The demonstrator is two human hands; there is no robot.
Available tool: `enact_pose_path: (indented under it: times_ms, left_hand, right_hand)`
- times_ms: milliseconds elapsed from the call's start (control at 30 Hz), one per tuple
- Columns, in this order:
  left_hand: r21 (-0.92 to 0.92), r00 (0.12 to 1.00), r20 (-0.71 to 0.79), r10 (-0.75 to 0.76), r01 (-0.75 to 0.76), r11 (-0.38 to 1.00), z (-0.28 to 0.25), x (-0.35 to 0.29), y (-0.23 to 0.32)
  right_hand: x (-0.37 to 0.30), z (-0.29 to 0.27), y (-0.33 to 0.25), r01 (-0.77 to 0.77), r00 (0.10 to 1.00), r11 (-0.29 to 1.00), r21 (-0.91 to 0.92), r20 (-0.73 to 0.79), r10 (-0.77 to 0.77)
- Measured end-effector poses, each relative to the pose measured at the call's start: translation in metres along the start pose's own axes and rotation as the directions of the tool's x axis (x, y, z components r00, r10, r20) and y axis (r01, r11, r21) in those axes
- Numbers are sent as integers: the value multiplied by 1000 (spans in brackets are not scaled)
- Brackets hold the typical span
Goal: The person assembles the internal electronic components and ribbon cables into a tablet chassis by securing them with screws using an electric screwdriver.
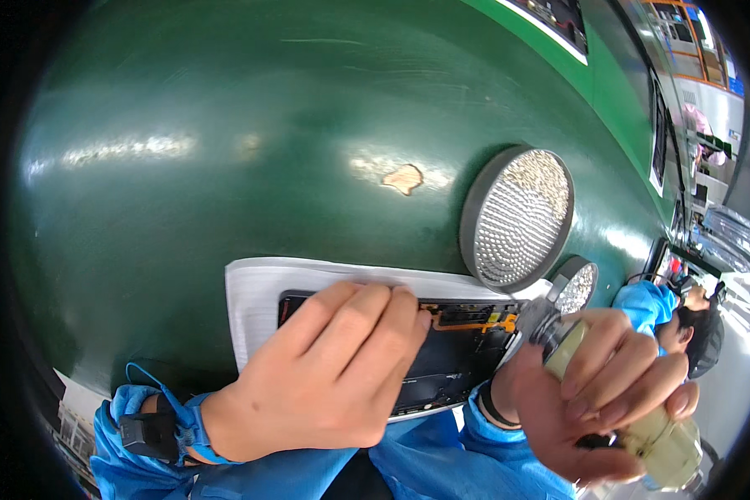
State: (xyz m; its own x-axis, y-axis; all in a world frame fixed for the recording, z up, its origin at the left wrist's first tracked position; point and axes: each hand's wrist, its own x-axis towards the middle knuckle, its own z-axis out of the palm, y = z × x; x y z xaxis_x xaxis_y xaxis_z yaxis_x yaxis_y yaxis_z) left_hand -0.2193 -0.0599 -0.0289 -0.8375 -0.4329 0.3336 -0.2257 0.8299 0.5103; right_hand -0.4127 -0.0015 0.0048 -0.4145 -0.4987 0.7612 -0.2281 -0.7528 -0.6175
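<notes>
A flat black electronic device [442, 379] with its inside exposed lies on white sheets, with an orange flex cable [487, 326] near its upper right. My left hand [333, 358] rests over its left part, fingers bent and pressed together, the tips at its upper edge. Whatever is under those fingertips is hidden. In my right hand [600, 392] is a pale yellow electric screwdriver [658, 446], tilted, with its clear, blurred nose pointing to the device's right end. My fingers wrap round its body. The bit's tip cannot be made out.
Beyond the device stands a round grey tray [521, 212] of small metal screws. A smaller round dish [577, 287] of silvery bits is to its right. White paper [258, 292] lies under the device on the green table [225, 200]. A co-worker in a blue sleeve [642, 302] is at right.
</notes>
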Motion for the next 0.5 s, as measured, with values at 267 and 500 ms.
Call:
enact_pose_path:
  times_ms: [267,500]
  left_hand:
    - [-29,1000,13,-10,11,1000,-4,4,-2]
    - [-19,1000,17,-7,8,1000,-3,5,-3]
  right_hand:
    - [0,-14,14,-88,994,992,-91,52,93]
    - [0,-14,19,-89,995,990,-106,34,93]
